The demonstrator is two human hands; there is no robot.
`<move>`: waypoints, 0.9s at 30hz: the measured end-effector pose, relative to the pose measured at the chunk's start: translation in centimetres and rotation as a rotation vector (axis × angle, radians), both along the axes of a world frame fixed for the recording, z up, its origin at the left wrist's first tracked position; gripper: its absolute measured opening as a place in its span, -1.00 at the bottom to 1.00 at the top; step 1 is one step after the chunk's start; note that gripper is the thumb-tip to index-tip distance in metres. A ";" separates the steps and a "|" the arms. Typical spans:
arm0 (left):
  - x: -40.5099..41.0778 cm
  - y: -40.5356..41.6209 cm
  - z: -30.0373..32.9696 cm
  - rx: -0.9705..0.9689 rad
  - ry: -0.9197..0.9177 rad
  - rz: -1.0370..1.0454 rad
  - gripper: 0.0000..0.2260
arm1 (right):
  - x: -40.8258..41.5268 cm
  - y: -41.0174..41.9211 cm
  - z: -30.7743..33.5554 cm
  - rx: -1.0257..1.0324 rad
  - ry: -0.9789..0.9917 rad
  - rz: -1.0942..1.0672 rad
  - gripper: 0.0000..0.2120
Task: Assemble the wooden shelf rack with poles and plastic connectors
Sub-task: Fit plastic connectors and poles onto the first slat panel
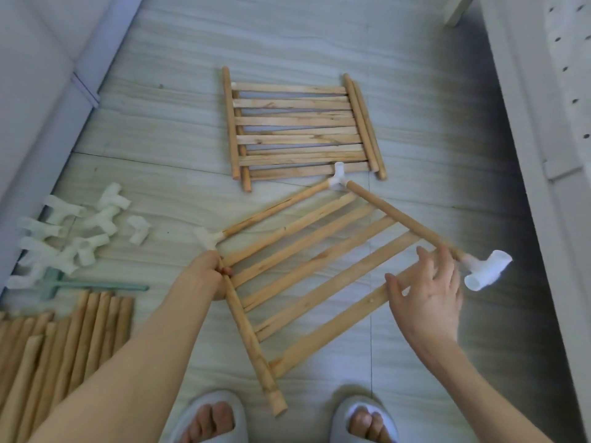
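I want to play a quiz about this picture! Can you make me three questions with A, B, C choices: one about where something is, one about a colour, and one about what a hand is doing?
1. Where is the pile of loose connectors?
A. Left of the shelf
B. On the slippers
C. On the stacked shelves

2. What colour are the connectors?
A. Red
B. White
C. Black

3. What is the left hand doing?
A. Hanging free
B. Lying flat on the floor
C. Gripping the shelf's corner

Answers:
1 A, the pile lies on the floor at the left.
2 B, all of them look white.
3 C, its fingers curl round the side pole just below a connector.
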State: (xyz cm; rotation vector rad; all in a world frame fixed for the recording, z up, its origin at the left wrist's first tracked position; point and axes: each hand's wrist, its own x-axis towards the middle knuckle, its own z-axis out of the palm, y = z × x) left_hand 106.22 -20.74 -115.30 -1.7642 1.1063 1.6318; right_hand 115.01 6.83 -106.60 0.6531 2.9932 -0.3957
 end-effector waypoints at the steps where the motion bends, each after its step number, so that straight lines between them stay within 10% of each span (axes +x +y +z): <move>1: 0.2 0.2 0.1 0.002 -0.007 0.013 -0.77 | 0.8 -0.3 -0.1 -0.096 0.048 -0.054 -0.38; 7: 2.0 1.2 0.3 0.073 0.015 0.013 -0.81 | -1.1 -1.1 0.9 -1.214 0.096 -0.962 -0.58; 15: 4.2 0.8 3.4 -0.115 0.056 -1.111 -0.77 | -5.7 -0.9 6.7 -1.076 0.225 -0.734 -0.77; 22: 0.2 0.2 10.3 -0.348 0.753 -0.886 -0.83 | -10.9 -3.3 12.2 -0.577 0.013 -0.033 -0.73; 27: 1.6 -3.6 10.3 -0.401 0.763 -0.911 -0.81 | -11.8 -10.1 11.7 -0.120 -0.017 0.539 -0.82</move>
